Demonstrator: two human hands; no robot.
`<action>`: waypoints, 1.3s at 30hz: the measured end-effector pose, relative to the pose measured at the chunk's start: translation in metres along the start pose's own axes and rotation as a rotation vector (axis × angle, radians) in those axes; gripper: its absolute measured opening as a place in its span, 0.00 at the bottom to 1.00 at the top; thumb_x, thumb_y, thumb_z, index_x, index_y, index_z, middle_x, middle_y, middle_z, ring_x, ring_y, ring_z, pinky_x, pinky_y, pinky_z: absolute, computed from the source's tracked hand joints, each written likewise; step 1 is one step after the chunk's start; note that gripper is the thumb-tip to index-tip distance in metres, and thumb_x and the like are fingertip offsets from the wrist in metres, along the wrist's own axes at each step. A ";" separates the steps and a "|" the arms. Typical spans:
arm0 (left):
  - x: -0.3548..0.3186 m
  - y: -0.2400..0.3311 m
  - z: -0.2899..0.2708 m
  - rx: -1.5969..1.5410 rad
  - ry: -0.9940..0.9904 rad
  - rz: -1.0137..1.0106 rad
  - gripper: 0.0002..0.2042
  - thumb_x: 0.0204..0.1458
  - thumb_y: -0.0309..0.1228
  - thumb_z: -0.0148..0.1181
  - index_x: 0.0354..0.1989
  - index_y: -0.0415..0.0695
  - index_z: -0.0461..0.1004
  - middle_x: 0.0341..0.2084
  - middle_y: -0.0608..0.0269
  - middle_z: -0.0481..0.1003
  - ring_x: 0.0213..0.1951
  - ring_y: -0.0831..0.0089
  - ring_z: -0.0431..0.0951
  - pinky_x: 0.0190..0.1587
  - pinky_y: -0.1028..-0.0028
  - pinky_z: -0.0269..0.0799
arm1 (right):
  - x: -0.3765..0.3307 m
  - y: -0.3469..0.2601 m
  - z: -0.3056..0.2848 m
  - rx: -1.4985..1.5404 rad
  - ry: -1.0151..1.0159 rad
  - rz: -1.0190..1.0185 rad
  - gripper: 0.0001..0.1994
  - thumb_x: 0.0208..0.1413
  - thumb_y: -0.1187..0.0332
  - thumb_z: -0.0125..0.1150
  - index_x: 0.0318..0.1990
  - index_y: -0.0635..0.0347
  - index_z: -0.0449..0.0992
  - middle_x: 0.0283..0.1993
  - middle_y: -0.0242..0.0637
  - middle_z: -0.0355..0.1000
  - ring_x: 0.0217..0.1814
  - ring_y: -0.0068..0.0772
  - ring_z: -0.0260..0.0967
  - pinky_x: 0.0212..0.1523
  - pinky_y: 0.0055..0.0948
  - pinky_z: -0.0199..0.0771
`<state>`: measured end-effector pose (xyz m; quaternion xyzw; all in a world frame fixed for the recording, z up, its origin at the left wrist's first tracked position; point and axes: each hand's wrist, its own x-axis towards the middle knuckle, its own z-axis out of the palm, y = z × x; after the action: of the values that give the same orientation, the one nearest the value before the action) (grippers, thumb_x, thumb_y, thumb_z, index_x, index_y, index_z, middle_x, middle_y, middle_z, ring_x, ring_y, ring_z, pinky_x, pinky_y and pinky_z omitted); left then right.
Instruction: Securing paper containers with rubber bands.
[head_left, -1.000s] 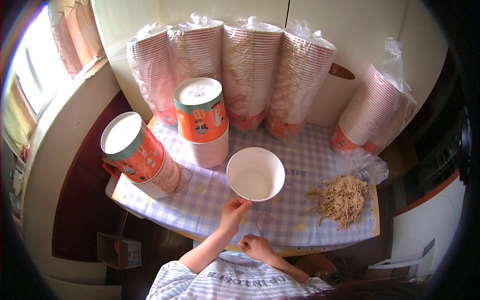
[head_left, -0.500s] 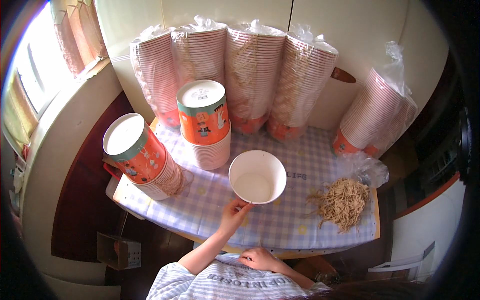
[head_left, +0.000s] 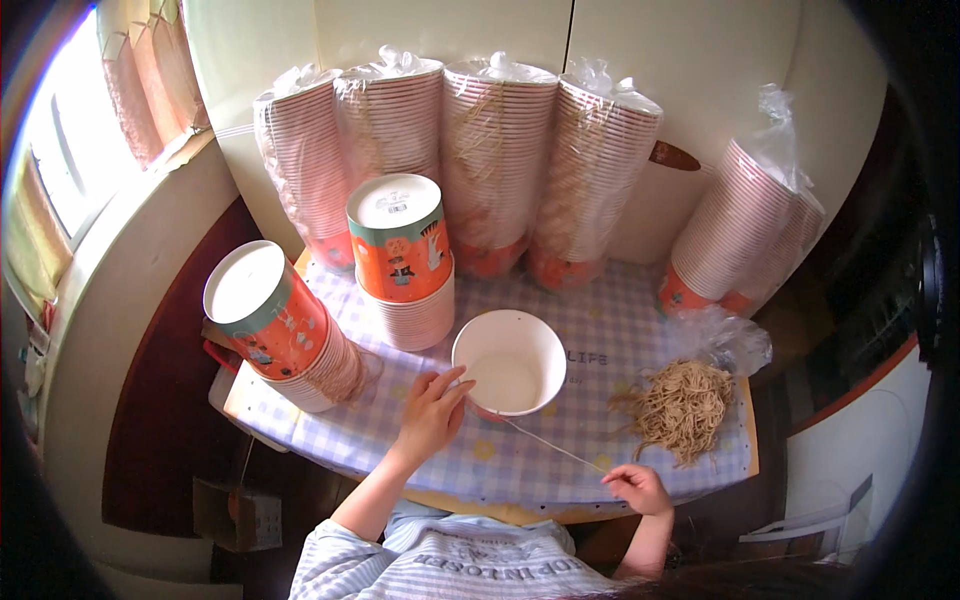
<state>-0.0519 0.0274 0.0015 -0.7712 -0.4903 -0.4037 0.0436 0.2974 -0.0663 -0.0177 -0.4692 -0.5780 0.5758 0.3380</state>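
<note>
A white paper bucket [head_left: 512,362] stands mouth up on the table in front of me, a strip of its orange outside showing at the near side. My left hand [head_left: 432,412] is at its left rim with the fingers stretched out and apart; whether they touch the rim I cannot tell. A thin pale string [head_left: 555,446] runs taut from the bucket's near edge down to the right. Its other end is pinched in my right hand [head_left: 640,488], over the table's front edge. A heap of loose tan strings [head_left: 688,405] lies on the table farther right.
Two stacks of upturned orange and green buckets, one leaning [head_left: 265,310] and one upright [head_left: 400,240], stand left. Several tall plastic-wrapped bucket stacks [head_left: 497,150] line the back; more wrapped stacks [head_left: 725,230] lean at right. A crumpled clear bag [head_left: 725,340] and checked tablecloth [head_left: 600,300] show.
My left hand has shifted left from the bucket's near rim, its fingers spreading. My right hand has moved from my body out to the right, and the string now stretches between it and the bucket.
</note>
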 end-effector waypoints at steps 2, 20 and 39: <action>0.000 -0.005 0.003 -0.014 -0.066 0.040 0.12 0.37 0.23 0.57 0.34 0.47 0.73 0.38 0.67 0.72 0.34 0.64 0.70 0.37 0.70 0.68 | -0.004 0.000 -0.009 0.150 0.095 -0.096 0.10 0.51 0.73 0.53 0.41 0.63 0.69 0.25 0.28 0.67 0.26 0.14 0.61 0.27 0.15 0.62; -0.007 0.107 0.014 -0.206 -0.307 0.406 0.12 0.39 0.27 0.55 0.35 0.43 0.70 0.21 0.70 0.70 0.27 0.75 0.69 0.24 0.78 0.69 | 0.048 -0.074 0.036 0.789 -0.386 -0.934 0.33 0.53 0.61 0.51 0.62 0.63 0.43 0.66 0.46 0.41 0.67 0.45 0.39 0.63 0.45 0.43; 0.002 0.066 -0.003 -0.556 -0.110 -0.313 0.06 0.41 0.23 0.59 0.30 0.42 0.75 0.19 0.58 0.73 0.18 0.73 0.71 0.22 0.77 0.66 | 0.100 -0.106 0.085 0.350 -0.322 -0.908 0.33 0.49 0.66 0.56 0.62 0.56 0.48 0.67 0.40 0.39 0.69 0.40 0.32 0.65 0.41 0.34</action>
<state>-0.0011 -0.0062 0.0267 -0.6897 -0.4754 -0.4815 -0.2579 0.1696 0.0079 0.0619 -0.0127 -0.6631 0.5240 0.5343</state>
